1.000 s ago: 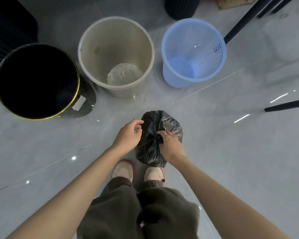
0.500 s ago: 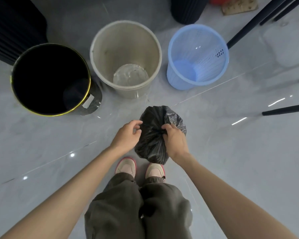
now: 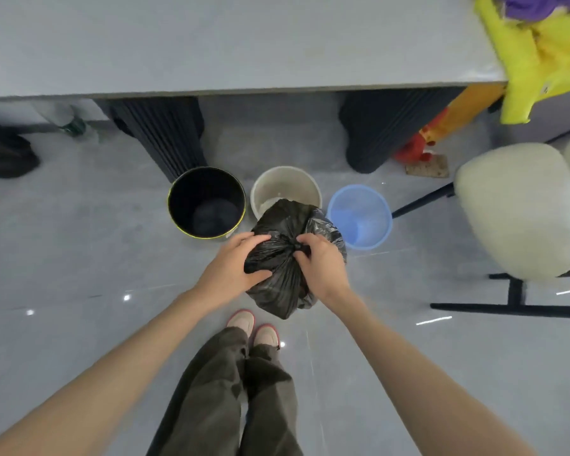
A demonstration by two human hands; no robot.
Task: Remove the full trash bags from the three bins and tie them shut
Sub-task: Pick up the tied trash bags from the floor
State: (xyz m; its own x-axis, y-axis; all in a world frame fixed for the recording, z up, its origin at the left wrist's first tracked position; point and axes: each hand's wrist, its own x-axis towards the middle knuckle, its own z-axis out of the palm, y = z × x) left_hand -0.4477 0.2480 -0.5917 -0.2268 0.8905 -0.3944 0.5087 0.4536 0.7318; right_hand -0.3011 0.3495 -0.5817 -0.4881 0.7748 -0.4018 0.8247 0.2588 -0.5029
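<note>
A full black trash bag [image 3: 285, 284] hangs above the floor in front of my feet, its neck gathered into a knot. My right hand [image 3: 321, 266] pinches the knot. My left hand [image 3: 234, 263] grips the bag's left side. Behind the bag stand three bins in a row with no bags in them: a black bin [image 3: 206, 202] with a yellow rim at the left, a beige bin [image 3: 285, 184] in the middle, partly hidden by the bag, and a blue mesh bin [image 3: 361, 217] at the right.
A grey table [image 3: 231, 44] spans the top, with dark ribbed legs [image 3: 165, 133] behind the bins. Yellow and purple cloth [image 3: 540, 51] lies on its right end. A white chair [image 3: 520, 209] with black legs stands at the right. A dark bag [image 3: 4, 153] lies far left.
I have stood up, so the bins look smaller and the table and chair came into view. The bag has risen with both hands. My left hand has closed onto its side.
</note>
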